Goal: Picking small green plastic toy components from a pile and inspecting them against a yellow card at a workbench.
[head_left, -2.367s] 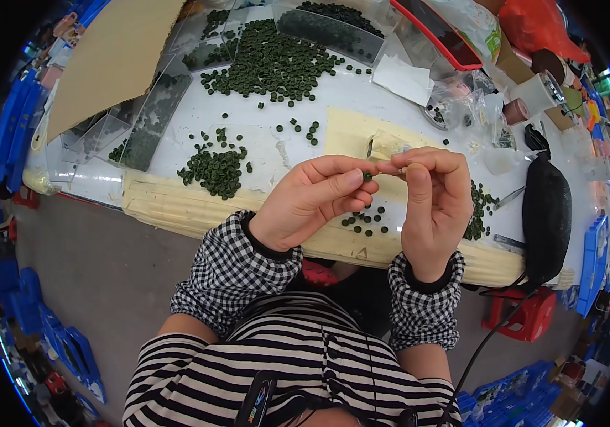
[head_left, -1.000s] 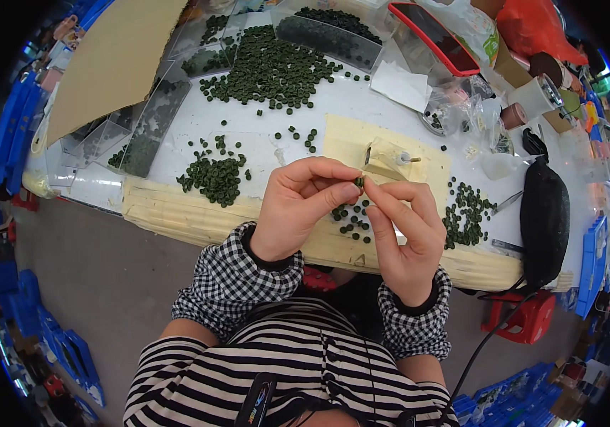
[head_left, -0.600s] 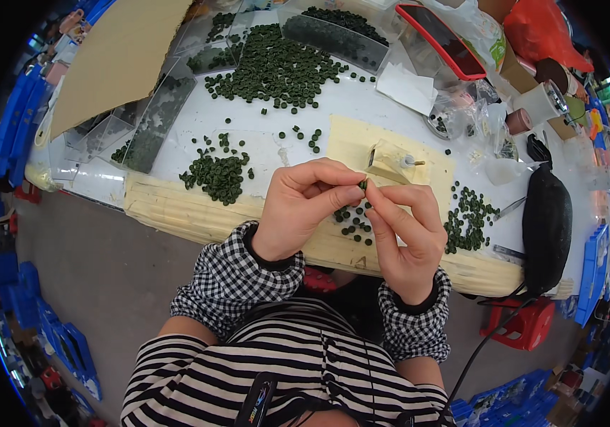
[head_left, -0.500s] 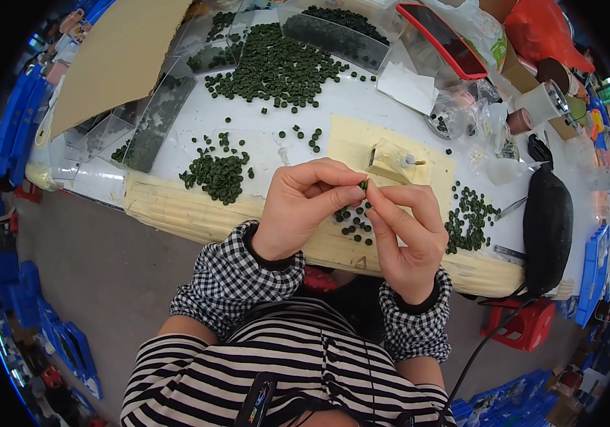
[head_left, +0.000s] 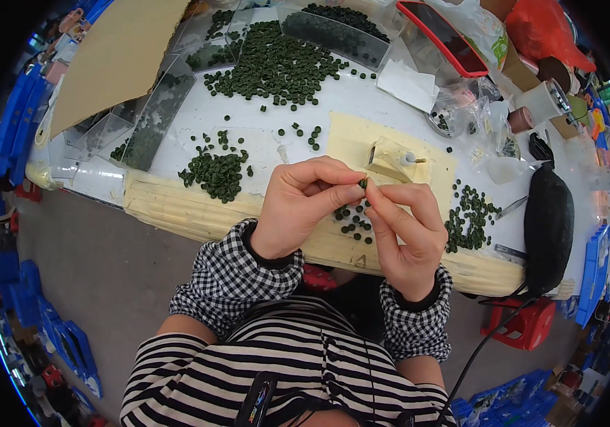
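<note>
You, in checked sleeves [head_left: 242, 276], have 2 bare hands up over the white surface [head_left: 189, 112]: your L hand [head_left: 294, 213] pinches 1 small dark-green pc [head_left: 363, 184] btwn thumb & index finger, above the near edge. Your R hand [head_left: 415, 235] meets it from the other side w/ a fingertip, thumb apart below; can't tell if it grips the pc too. Loose green pcs [head_left: 356, 228] lie beneath, a small heap [head_left: 216, 176] to the L, a scatter [head_left: 470, 220] to the R, the big pile [head_left: 269, 64] farther back. Behind your hands, a yellowish block [head_left: 387, 158] w/ a peg rests on a yellow sheet [head_left: 340, 134].
</note>
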`<act>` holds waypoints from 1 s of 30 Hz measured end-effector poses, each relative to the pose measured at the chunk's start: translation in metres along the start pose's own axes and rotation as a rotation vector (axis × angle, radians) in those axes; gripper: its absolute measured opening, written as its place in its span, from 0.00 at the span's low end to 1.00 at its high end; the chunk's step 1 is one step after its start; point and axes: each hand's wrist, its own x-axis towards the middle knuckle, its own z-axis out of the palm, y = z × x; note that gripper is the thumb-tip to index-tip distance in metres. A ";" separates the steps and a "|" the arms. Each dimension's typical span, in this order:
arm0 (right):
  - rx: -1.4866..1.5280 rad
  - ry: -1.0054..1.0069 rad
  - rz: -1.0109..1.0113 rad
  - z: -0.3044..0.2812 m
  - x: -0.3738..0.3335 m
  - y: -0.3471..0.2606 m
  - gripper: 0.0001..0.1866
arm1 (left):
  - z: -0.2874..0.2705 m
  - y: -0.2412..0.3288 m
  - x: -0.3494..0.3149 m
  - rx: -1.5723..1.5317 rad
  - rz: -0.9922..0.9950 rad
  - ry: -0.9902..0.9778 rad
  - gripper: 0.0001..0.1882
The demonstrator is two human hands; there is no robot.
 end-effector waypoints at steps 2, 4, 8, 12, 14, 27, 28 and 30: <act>0.031 0.009 0.023 0.001 -0.001 0.000 0.18 | 0.001 0.001 0.000 0.004 -0.006 0.009 0.08; 0.051 0.020 0.035 0.002 -0.002 0.001 0.18 | 0.002 0.003 0.000 0.001 -0.015 0.026 0.08; 0.054 0.035 0.033 0.003 -0.002 0.002 0.17 | 0.003 0.003 0.000 -0.016 -0.027 0.031 0.08; 0.051 0.049 0.019 0.004 -0.002 0.004 0.17 | 0.003 0.004 0.000 -0.016 -0.028 0.028 0.09; 0.042 0.051 0.005 0.004 -0.002 0.004 0.17 | 0.002 0.003 0.000 -0.020 -0.031 0.031 0.09; 0.023 0.046 -0.015 0.004 -0.002 0.004 0.18 | 0.002 0.003 0.000 -0.012 -0.042 0.035 0.09; 0.021 0.044 -0.017 0.004 -0.002 0.004 0.19 | 0.002 0.003 0.000 -0.015 -0.042 0.036 0.09; 0.019 0.039 -0.023 0.004 -0.001 0.004 0.19 | 0.002 0.003 0.000 -0.020 -0.045 0.034 0.09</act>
